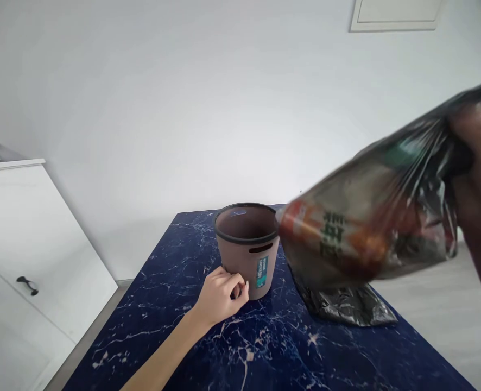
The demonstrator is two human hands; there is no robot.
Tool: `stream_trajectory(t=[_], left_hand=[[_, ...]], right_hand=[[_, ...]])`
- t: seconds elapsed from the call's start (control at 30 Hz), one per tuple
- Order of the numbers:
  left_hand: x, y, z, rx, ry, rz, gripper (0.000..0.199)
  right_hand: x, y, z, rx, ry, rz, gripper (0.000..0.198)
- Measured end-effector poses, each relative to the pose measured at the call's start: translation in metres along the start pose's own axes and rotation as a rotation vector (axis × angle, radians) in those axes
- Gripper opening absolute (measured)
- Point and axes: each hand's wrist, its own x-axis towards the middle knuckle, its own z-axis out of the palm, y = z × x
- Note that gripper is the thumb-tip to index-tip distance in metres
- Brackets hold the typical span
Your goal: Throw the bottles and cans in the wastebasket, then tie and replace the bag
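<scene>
A brown trash bin [244,260] with a dark rim and a slot handle stands upright on the table; a teal label is on its side. My left hand [223,294] is at the bin's lower front, its fingers curled closed with nothing visible in them. At the right edge, my right hand [479,157], blurred and cut off by the frame, grips the gathered neck of a thin black plastic bag [411,190]. Colourful printed packaging [334,233] shows through it. The held bag hangs tilted in the air, right of the bin, its lower end near the rim.
Another stretch of black plastic [354,309] lies on the dark blue marbled table [265,358], partly hidden behind the held bag; I cannot tell whether they join. A white cabinet [32,239] with a black handle stands at the left. A pale wall [163,98] rises behind.
</scene>
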Motion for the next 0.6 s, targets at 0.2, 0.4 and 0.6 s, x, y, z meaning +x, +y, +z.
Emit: stream_trajectory(t=[0.2,0.4,0.6], left_hand=[[0.011,-0.002,0.015,-0.188,-0.124,-0.153,0.043],[0.033,0.008,-0.018,-0.37,0.035,-0.397,0.045],[0.059,0.048,-0.066,-0.613,-0.053,-0.357,0.064]], right_hand=[[-0.059,-0.006,0.044,0.187,0.084,0.383,0.021],[-0.093,0.004,0.087,0.166,-0.357,0.357,0.026],[-0.117,-0.001,0.138,0.205,-0.47,0.287,0.026]])
